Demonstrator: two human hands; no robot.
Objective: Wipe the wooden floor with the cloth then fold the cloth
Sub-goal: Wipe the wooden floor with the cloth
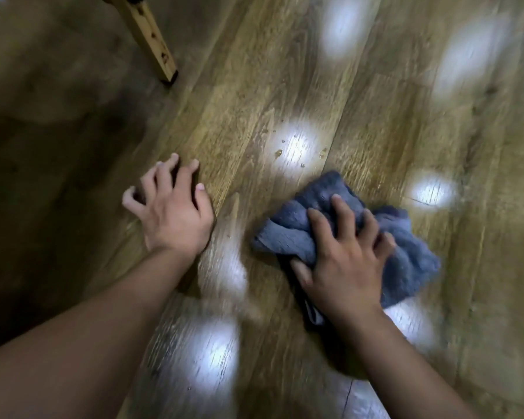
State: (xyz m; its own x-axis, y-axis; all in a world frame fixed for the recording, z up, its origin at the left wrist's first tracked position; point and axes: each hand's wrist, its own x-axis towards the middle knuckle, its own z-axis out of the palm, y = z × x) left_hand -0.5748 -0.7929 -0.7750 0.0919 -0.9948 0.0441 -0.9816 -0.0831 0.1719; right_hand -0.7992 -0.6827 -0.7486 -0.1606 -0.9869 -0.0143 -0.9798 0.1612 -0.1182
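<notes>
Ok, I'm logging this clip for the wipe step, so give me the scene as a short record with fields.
right hand: pressing the bunched cloth on the floor, fingers spread
left hand: fingers braced on the floor, holding nothing
droplets: just beyond the cloth, not wiped
cloth state: crumpled, not folded
table leg: far left

The cloth is grey-blue, the grained wooden floor brown (pale furniture leg).
</notes>
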